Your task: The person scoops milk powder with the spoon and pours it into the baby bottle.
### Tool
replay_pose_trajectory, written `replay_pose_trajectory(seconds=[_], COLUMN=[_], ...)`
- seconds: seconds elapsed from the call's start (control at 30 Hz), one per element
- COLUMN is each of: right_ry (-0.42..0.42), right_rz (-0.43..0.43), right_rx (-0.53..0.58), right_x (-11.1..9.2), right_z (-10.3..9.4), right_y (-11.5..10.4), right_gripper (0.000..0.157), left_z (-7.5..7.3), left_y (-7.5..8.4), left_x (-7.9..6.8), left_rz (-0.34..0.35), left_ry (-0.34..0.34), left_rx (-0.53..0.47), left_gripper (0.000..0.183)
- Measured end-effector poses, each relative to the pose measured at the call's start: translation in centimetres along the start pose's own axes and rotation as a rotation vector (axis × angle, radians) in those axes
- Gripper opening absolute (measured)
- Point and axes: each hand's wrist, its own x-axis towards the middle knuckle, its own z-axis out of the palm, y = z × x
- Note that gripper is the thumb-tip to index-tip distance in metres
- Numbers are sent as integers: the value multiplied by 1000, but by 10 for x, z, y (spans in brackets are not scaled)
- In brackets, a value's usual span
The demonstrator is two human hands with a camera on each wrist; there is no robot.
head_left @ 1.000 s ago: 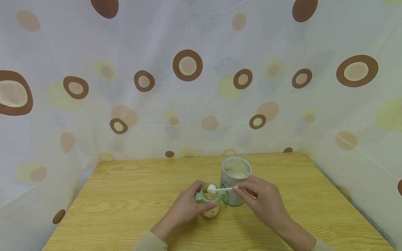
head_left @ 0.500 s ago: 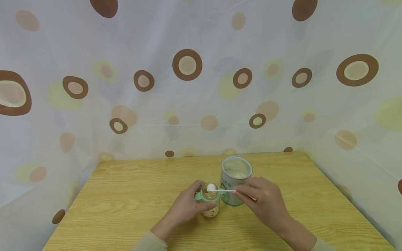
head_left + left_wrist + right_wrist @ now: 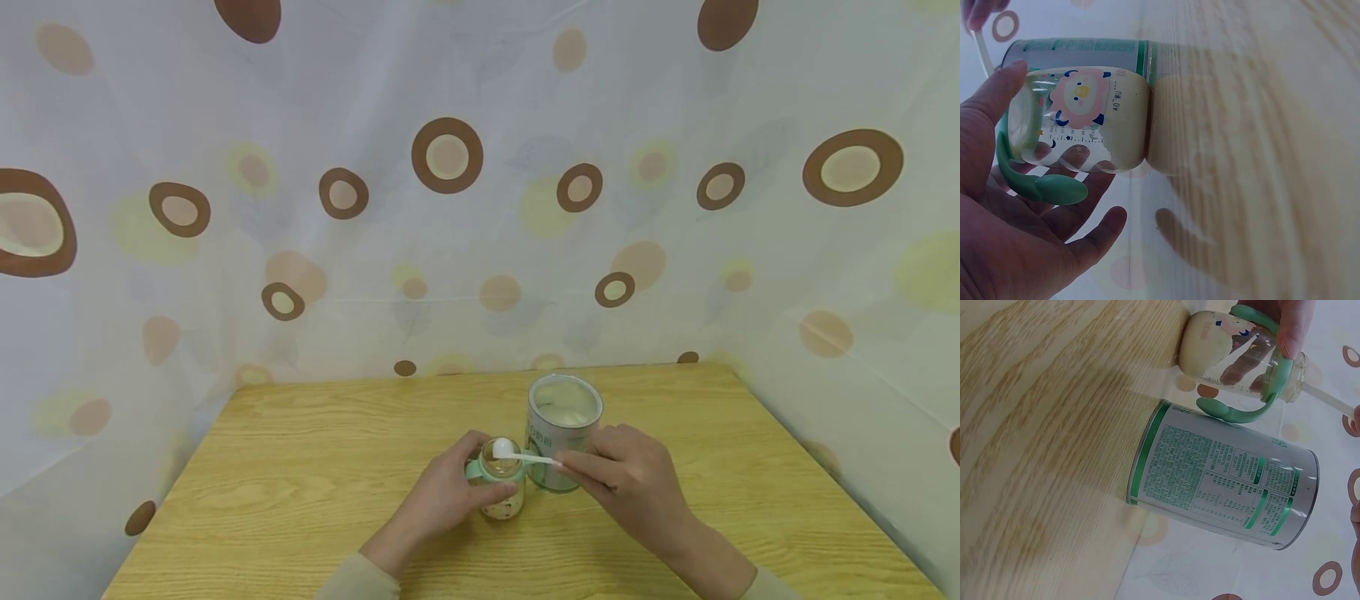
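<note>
A clear baby bottle (image 3: 502, 507) with a green collar and handles stands uncapped on the table. My left hand (image 3: 442, 493) steadies it from the left, thumb across the front near the collar. A pale layer fills its lower part, beside a pink sheep print in the left wrist view. My right hand (image 3: 633, 479) pinches the thin handle of a white scoop (image 3: 503, 448), whose bowl sits at the bottle's mouth. What the bowl contains is unclear. Just behind to the right stands an open milk powder can (image 3: 551, 433), with pale powder visible inside.
A wooden table (image 3: 337, 467) carries these things. A patterned curtain (image 3: 480, 233) hangs behind it and along both sides. In the right wrist view, the can's printed wall (image 3: 1222, 481) is close beside one green bottle handle (image 3: 1235, 415).
The scoop's bowl has shifted slightly left over the bottle's mouth, and its handle now slopes down toward my right hand. That hand has turned a little. Bottle, can and left hand stay put.
</note>
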Motion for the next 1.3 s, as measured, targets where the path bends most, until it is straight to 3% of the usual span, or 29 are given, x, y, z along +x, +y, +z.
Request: replay_pose_trajectory(seconds=[0.43,0.87,1.1,1.3], right_ry=[17,84,37,11], right_rz=[-16,34,161,308], right_rx=[-1,56,124,221], right_x=[-2,2,4,5], right_z=[1,2,-4,-10], right_y=[0,-1,-3,-4], right_gripper=[40,42,41,26], left_z=[0,-1,0,1], left_y=[1,2,0,0], left_x=[0,-2,0,0], left_rz=[10,20,20,7], left_ry=[2,-3,5,3], left_rx=[16,-5,3,2], left_gripper=[57,56,57,58])
